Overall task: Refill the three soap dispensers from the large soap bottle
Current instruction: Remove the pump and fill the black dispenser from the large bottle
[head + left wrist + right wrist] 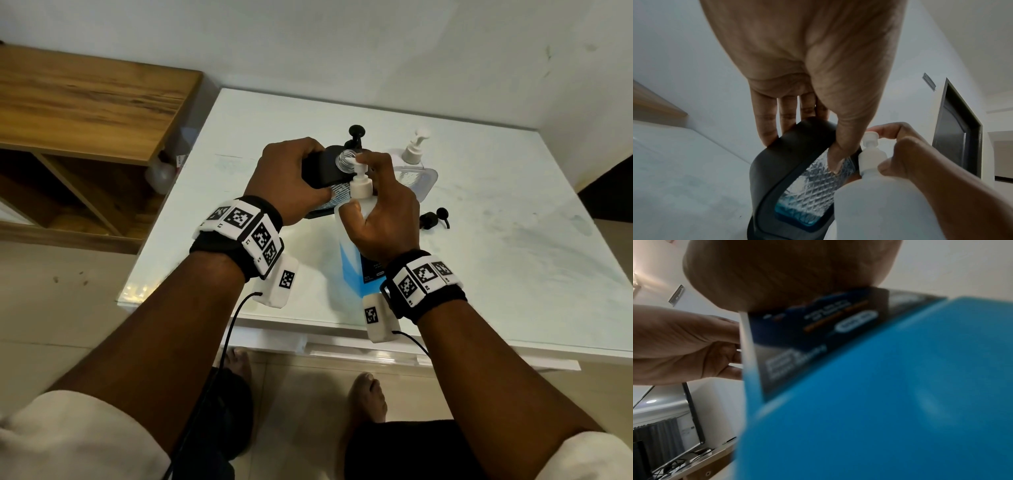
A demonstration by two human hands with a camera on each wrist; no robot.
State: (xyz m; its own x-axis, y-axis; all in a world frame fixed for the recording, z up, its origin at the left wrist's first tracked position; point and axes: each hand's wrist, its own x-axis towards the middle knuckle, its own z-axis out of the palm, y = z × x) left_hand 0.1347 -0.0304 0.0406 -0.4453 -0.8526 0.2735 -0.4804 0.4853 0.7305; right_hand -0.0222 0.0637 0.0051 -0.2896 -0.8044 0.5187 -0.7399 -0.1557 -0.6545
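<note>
The left hand [291, 178] grips a black-framed dispenser [795, 183] with its thumb across the clear patterned window — a little blue soap sits at the bottom, and its open clear neck [345, 160] shows at the top. Just right of that dispenser, touching it, stands the large soap bottle [352, 253] on the white desk [513, 240]. The right hand [387, 209] wraps the bottle's shoulder, forefinger on the white pump head [360, 163] at the neck. Behind the dispenser stand a black pump [356, 135] and a clear dispenser [412, 164]; a loose black pump [435, 219] lies right of the bottle.
</note>
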